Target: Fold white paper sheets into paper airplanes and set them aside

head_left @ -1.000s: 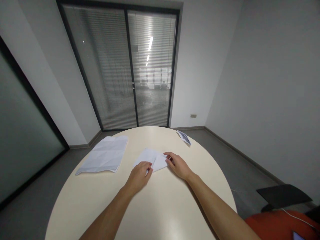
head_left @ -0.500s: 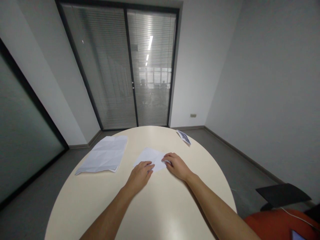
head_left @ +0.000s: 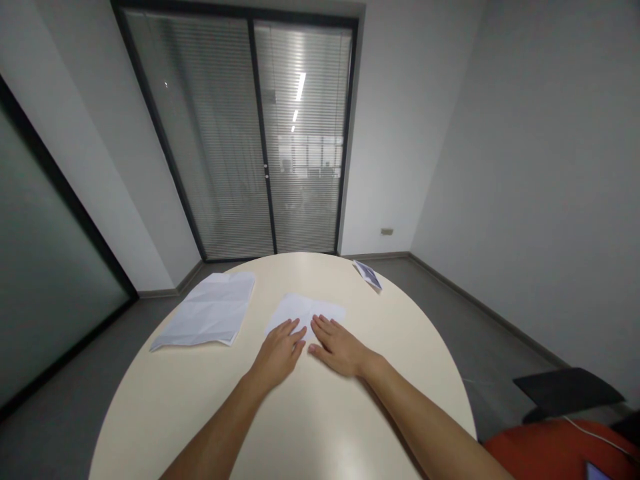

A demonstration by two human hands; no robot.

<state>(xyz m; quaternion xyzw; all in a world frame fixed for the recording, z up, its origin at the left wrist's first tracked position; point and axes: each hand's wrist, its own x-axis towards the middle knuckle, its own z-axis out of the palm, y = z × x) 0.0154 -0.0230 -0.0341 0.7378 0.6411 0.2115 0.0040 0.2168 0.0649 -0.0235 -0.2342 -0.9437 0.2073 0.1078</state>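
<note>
A round cream counter (head_left: 320, 413) spreads before a glazed door with blinds (head_left: 225, 147); an orange-red chair seat (head_left: 545, 450) shows at the lower right; on the counter's left side lie large creased white paper sheets (head_left: 207, 310), well apart from both hands; a smaller white paper sheet (head_left: 303, 305) lies near the middle, partly under the fingers, its far part showing beyond the fingertips and a sliver showing in the gap between the hands; the left hand (head_left: 277, 355) rests on its near left part, fingers slightly curved and a little parted, thumb just below them; the right hand (head_left: 344, 350) lies flatter on its near right part, fingers pressed together, thumb set apart; smallest, a folded printed paper (head_left: 369, 275) lies near the far right rim, well apart from the fingers.
</note>
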